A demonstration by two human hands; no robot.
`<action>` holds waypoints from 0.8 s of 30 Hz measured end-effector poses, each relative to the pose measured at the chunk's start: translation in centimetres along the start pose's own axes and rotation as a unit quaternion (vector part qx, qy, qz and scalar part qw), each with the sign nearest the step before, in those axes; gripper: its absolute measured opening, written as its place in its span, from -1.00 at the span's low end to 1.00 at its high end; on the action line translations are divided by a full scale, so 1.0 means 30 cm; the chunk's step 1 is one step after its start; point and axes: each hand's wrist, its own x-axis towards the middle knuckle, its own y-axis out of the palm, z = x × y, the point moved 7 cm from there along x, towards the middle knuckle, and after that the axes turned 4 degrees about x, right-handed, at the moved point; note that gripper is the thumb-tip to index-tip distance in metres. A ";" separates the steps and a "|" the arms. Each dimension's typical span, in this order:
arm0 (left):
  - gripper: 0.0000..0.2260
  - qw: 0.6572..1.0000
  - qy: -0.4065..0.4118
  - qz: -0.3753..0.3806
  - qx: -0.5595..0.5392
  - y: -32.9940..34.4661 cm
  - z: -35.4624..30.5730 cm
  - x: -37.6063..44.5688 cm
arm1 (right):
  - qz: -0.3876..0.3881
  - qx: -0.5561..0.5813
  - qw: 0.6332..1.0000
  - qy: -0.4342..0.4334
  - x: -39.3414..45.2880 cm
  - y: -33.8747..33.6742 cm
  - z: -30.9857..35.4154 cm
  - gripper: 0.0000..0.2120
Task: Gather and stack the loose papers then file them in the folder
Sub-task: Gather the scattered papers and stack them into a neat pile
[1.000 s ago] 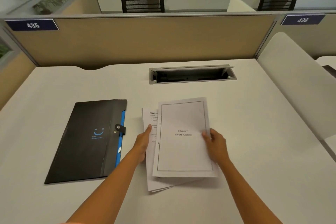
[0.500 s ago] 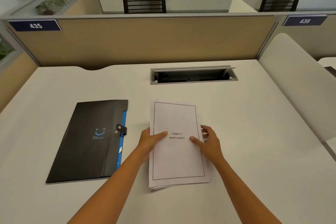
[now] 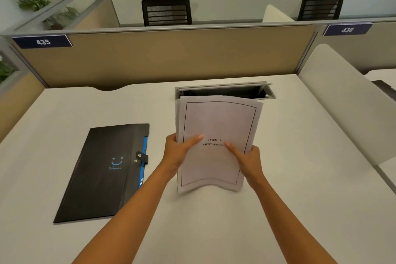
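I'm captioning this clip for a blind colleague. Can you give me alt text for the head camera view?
Two hands, left hand and right hand, hold a stack of papers lifted off a white desk, top page reading "Chapter 4 SWOT Analysis". A closed black folder lies flat to their left.

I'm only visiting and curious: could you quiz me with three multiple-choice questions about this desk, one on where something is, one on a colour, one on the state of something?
1. Where does the folder lie relative to the papers?
A. to their left
B. to their right
C. on top of them

2. What colour is the folder's cover?
A. red
B. black
C. white

3. How are the papers held?
A. lying flat, untouched
B. in one hand only
C. gripped by both hands

Answers: 1 A, it lies flat on the desk beside the left hand. 2 B, black with a blue edge. 3 C, the left hand and right hand grip the sides.
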 end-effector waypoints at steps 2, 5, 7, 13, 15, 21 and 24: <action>-0.82 0.999 0.045 -0.019 0.002 -0.002 -0.055 -0.005 | -0.010 0.009 0.999 -0.050 -0.002 0.016 0.062 -0.87; -0.75 0.992 0.121 -0.041 0.015 -0.007 -0.126 -0.011 | 0.001 -0.005 0.994 -0.107 -0.006 0.039 0.141 -0.84; -0.71 0.987 0.153 -0.047 0.019 -0.016 -0.153 -0.016 | 0.017 -0.021 0.993 -0.116 -0.004 0.043 0.163 -0.77; -0.73 0.981 0.185 -0.033 0.042 -0.012 -0.181 -0.035 | 0.032 -0.034 0.994 -0.101 -0.001 0.029 0.161 -0.66; -0.73 0.982 0.183 -0.035 0.035 -0.008 -0.185 -0.040 | 0.035 -0.030 0.994 -0.101 -0.005 0.034 0.167 -0.70; -0.82 0.978 0.203 -0.043 0.017 -0.024 -0.218 -0.051 | 0.053 -0.031 0.993 -0.102 -0.014 0.045 0.206 -0.68; -0.82 0.979 0.197 -0.037 0.022 -0.018 -0.219 -0.052 | 0.066 -0.027 0.992 -0.100 -0.017 0.040 0.203 -0.64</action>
